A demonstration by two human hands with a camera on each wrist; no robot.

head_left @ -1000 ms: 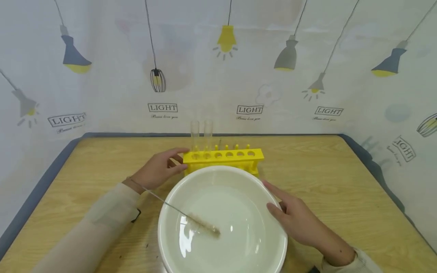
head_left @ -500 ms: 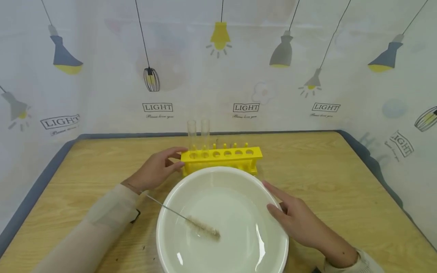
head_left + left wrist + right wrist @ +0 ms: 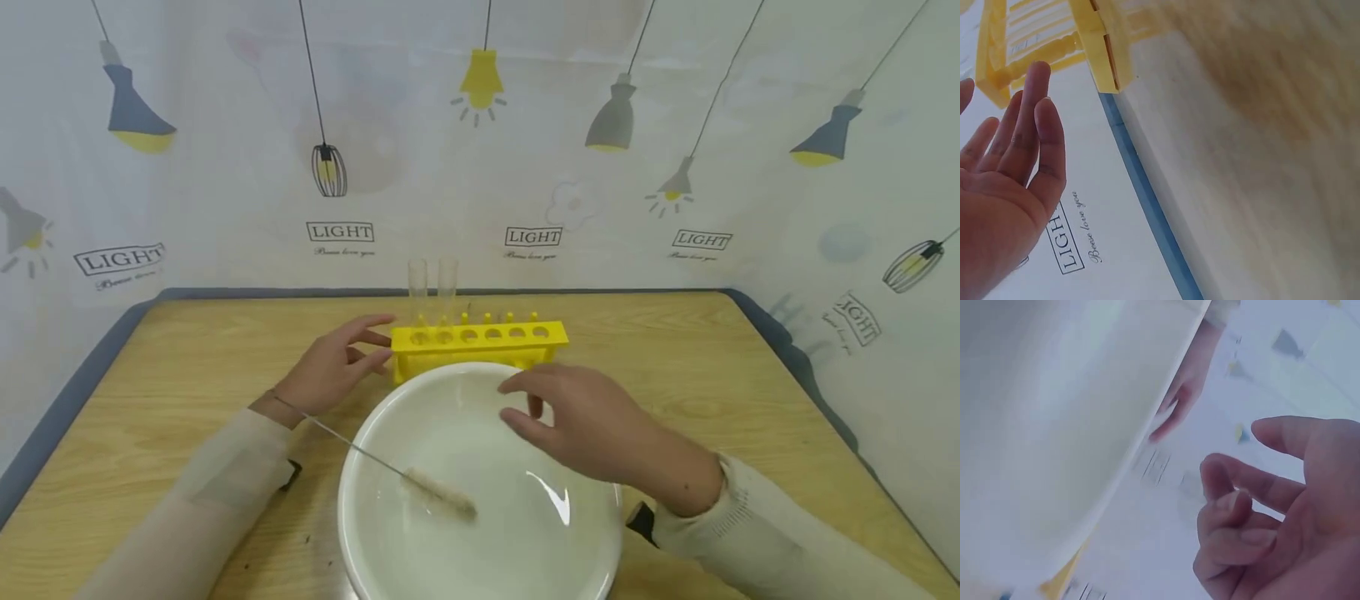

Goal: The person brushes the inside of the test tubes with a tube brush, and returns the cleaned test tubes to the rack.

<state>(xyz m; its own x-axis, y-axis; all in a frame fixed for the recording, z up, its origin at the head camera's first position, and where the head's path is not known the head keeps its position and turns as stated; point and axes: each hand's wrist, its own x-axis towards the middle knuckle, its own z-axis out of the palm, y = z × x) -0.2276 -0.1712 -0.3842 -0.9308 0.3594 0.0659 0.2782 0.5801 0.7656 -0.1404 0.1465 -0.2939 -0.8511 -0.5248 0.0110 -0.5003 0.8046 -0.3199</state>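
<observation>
My left hand (image 3: 330, 367) is beside the left end of a yellow test tube rack (image 3: 555, 335), fingers extended and holding nothing. In the left wrist view those fingers (image 3: 1051, 134) lie close to the rack (image 3: 1104, 56); contact is hard to tell. Two clear test tubes (image 3: 417, 287) stand upright in the rack's leftmost holes. My right hand (image 3: 588, 421) hovers over the right part of a white basin (image 3: 347, 533), fingers loosely bent with nothing in them. A test tube brush (image 3: 438, 493) leans in the basin, its wire handle crossing the left rim toward my left wrist.
Around the basin spreads a wood-grain table (image 3: 750, 400) with a dark blue edge. Behind it hangs a white backdrop (image 3: 420, 158) printed with lamps. The basin's far rim hides the rack's lower front.
My right hand has let go of the basin's right rim and moved left over the basin. The left fingers have eased off the rack's end. The view has shifted slightly.
</observation>
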